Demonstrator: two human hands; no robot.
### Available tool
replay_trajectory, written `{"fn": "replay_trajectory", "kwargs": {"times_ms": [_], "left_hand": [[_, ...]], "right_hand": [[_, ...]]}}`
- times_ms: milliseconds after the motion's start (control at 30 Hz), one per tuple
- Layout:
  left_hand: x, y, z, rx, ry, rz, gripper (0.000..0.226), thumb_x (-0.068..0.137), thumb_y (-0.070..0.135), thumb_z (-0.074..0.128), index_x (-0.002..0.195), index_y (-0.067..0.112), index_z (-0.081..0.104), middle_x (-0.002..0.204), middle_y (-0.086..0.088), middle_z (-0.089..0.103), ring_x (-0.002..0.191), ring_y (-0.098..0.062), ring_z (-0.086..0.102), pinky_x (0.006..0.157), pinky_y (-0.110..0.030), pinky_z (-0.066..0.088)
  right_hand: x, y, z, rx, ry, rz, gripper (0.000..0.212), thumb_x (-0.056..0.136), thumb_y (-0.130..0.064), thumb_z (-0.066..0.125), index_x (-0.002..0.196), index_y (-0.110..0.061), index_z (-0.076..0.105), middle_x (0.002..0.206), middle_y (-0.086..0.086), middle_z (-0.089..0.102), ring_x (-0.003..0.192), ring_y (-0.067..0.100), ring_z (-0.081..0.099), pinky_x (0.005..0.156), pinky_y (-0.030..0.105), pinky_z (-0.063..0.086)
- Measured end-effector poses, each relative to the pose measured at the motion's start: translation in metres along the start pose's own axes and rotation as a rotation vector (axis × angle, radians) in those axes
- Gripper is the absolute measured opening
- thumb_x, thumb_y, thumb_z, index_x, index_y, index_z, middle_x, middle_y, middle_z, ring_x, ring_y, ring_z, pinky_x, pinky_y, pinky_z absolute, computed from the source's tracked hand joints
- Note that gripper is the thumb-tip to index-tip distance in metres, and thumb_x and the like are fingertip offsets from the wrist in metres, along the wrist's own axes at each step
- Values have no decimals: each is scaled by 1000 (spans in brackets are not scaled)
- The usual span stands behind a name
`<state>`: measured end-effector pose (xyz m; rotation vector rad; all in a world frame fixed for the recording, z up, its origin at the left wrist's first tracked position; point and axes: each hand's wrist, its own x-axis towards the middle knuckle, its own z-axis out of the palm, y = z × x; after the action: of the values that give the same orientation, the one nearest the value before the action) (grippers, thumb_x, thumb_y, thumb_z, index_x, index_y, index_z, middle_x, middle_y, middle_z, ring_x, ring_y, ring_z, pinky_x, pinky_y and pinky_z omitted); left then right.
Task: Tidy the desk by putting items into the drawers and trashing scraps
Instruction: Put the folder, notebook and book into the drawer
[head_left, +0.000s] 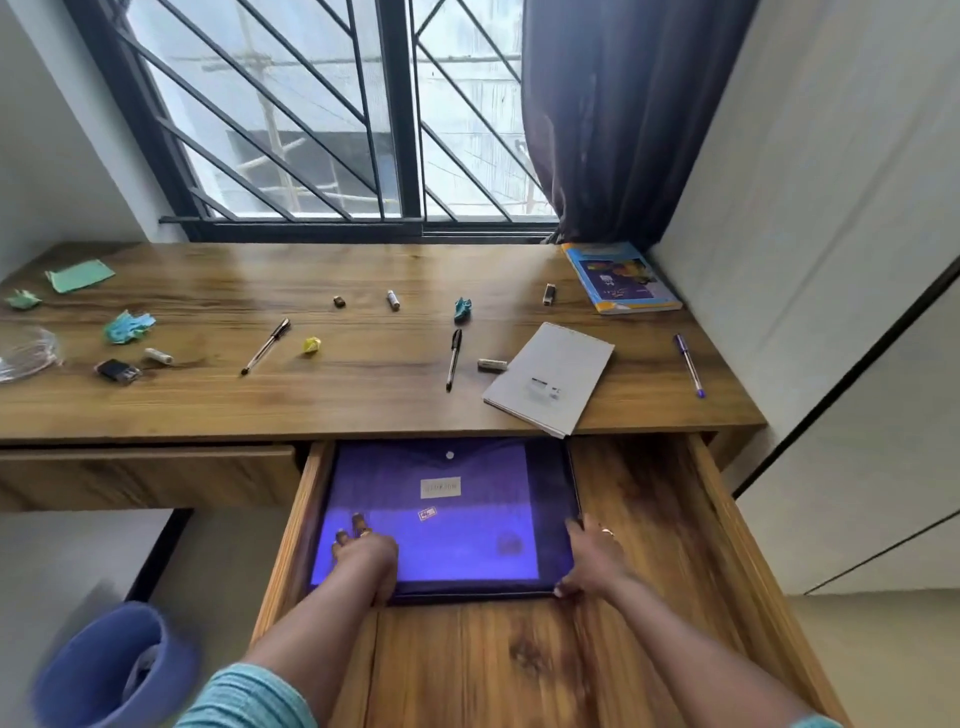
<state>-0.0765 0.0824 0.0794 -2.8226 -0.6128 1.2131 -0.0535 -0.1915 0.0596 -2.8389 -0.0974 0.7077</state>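
Observation:
A purple document folder (457, 519) lies flat in the pulled-out right drawer (649, 519). My left hand (366, 558) rests on the folder's near left part with fingers spread. At the folder's near right corner my right hand (589, 558) grips the edge. On the desk (363, 400) lie a grey notebook (550, 376), a blue book (621, 278), three pens (454, 358) (266, 345) (689, 364), and crumpled scraps: teal (462, 309), yellow (311, 344), green (127, 326) (79, 275).
A blue trash bin (111, 665) stands on the floor at lower left. The left drawer (145, 467) is shut. Small items, a marker (158, 356), a black sharpener-like object (118, 370) and a clear coil (26, 353), sit at the desk's left. A curtain (613, 119) hangs at right.

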Motion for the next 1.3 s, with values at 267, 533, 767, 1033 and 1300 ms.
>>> {"fn": "replay_trajectory", "kwargs": {"times_ms": [267, 533, 767, 1033, 1300], "left_hand": [[-20, 82, -67, -284, 408, 142, 36, 89, 15, 43, 122, 10, 58, 126, -9, 58, 118, -30, 56, 93, -35, 46], [-32, 132, -93, -576, 462, 116, 30, 84, 16, 45, 101, 1, 65, 115, -18, 63, 107, -38, 59, 88, -36, 47], [-29, 149, -86, -713, 481, 55, 30, 83, 13, 43, 96, 0, 67, 109, -21, 66, 106, -41, 59, 86, -37, 49], [-36, 167, -86, -840, 404, 81, 25, 79, 9, 43, 81, 1, 67, 99, -22, 66, 96, -41, 62, 77, -34, 48], [-23, 198, -87, -1265, 211, 265, 29, 86, 7, 41, 71, 9, 66, 72, -10, 67, 59, -20, 59, 59, -26, 49]], "right_hand": [[33, -4, -33, -41, 558, -174, 56, 67, -35, 81, 109, -4, 61, 118, 15, 54, 106, 33, 57, 88, 37, 51], [79, -34, -83, -319, 569, -294, 73, 45, -34, 89, 110, -12, 64, 111, 16, 65, 103, 37, 62, 83, 45, 54], [87, -25, -87, -467, 566, -339, 19, 71, -8, 68, 89, -11, 67, 95, 17, 71, 85, 32, 70, 63, 37, 59], [76, -6, -102, -492, 527, -232, 28, 60, -2, 78, 86, -4, 67, 75, 17, 68, 64, 35, 67, 50, 42, 56], [68, 10, -124, -252, 688, -217, 37, 93, -9, 47, 130, -5, 48, 114, 17, 65, 96, 32, 66, 72, 41, 59]]}}
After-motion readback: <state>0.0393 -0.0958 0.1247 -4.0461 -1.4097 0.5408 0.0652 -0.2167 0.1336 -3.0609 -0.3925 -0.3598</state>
